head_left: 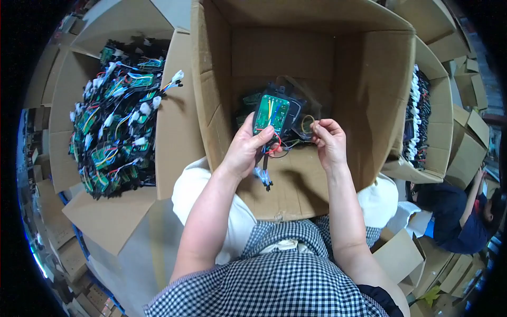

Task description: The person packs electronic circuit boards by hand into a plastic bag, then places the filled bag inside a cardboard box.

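My left hand (250, 145) is closed around a green circuit board in a black housing (274, 113), its thumb over the lower edge. Red, black and other coloured wires with pale plugs (262, 177) hang from the board below that hand. To the right, my right hand (329, 138) pinches a thin tan rubber band (307, 124) between thumb and fingertips, apart from the board. Both hands are over a deep open cardboard box (285, 185). Behind the held board, more dark parts and boards (249, 101) lie in the box, partly hidden.
On the left, an open carton (177, 121) stands beside a heap of wired circuit boards (121, 116). Another carton (441, 132) at the right holds rows of white and black parts (414, 121). A person in dark clothes (454, 216) is low at the far right among cardboard.
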`<state>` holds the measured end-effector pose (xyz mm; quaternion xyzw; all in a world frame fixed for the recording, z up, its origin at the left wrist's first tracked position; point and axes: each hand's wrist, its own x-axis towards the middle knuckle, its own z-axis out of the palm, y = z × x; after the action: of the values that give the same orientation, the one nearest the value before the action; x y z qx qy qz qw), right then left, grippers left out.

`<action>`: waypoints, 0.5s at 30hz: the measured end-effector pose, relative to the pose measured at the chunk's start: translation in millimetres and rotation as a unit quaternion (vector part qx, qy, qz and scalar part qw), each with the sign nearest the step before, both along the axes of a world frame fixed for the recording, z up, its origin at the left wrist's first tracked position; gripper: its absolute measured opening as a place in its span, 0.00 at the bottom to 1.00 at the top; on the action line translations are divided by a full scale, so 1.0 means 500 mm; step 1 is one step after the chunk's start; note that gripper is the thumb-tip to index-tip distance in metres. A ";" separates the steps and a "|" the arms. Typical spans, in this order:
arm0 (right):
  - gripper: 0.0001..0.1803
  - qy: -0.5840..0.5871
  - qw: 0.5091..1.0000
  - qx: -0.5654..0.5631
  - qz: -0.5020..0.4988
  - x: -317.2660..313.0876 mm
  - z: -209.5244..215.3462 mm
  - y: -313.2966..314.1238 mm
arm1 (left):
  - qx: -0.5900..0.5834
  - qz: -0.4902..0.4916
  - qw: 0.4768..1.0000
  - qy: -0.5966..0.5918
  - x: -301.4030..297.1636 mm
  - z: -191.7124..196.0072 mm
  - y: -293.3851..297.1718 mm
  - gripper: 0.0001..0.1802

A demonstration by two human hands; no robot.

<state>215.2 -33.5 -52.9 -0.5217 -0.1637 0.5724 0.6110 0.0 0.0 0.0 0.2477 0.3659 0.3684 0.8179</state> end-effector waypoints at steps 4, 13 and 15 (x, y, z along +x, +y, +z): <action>0.05 0.017 0.995 0.061 0.079 -0.027 0.073 -0.083 | 0.001 -0.101 0.992 -0.076 0.008 0.021 -0.065 0.27; 0.07 0.402 0.888 0.150 0.162 -0.022 0.151 -0.255 | -0.024 -0.093 0.955 -0.280 -0.003 0.047 -0.297 0.22; 0.06 0.384 0.878 0.198 0.205 -0.030 0.173 -0.292 | -0.027 -0.043 0.961 -0.271 -0.010 0.068 -0.318 0.22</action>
<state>200.2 -179.8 33.5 -0.0835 -0.1299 0.7960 0.5853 -4.9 -159.2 33.8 0.1320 0.1298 0.3763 0.9078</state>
